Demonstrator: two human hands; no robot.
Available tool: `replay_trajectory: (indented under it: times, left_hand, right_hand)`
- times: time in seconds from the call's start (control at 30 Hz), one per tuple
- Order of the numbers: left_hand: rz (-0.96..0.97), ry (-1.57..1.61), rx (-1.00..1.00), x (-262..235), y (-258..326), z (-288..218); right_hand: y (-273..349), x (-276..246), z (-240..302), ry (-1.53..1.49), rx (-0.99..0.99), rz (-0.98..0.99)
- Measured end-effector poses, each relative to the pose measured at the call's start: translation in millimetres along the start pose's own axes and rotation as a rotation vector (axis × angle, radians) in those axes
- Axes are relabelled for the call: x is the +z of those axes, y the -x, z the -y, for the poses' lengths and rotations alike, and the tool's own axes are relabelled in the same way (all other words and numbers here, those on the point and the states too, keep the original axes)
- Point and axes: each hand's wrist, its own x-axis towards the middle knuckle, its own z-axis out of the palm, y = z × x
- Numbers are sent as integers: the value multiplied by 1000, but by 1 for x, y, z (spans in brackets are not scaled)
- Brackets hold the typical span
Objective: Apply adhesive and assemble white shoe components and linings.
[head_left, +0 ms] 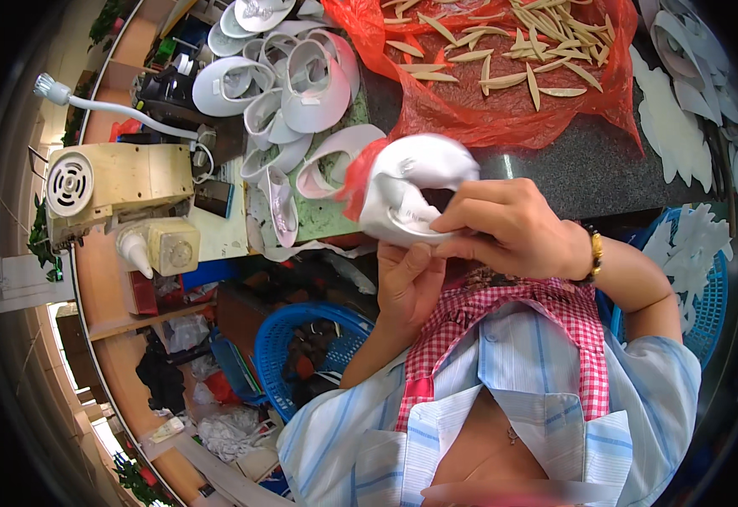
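A white shoe upper (386, 198), curved into an open loop, is held up in front of my chest. My left hand (413, 275) grips its lower edge from below, thumb pressed on the rim. With thumb and fingers closed, my right hand (508, 224) pinches the same edge from the right. Whether a small piece sits between the right fingertips is hidden. Something red, blurred, shows at the upper's left side. More white and pale pink shoe uppers (311, 106) lie piled on a green mat (335, 221) to the left.
A red plastic bag (504, 127) with several pale slender strips (546, 42) lies spread on the dark table (576, 182). A cream sewing machine (132, 177) stands left. Blue baskets (272, 317) sit below the table on both sides. White cut pieces (669, 118) lie far right.
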Motion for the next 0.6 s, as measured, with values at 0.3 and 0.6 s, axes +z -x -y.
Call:
replay_trajectory:
  times: [0.3, 0.6]
  left_hand:
    - [87, -302, 183, -2, 2, -12]
    - [-42, -298, 38, 3, 12, -10]
  right_hand:
    - [9, -8, -16, -276, 303, 457]
    - [7, 11, -23, -497, 755, 256]
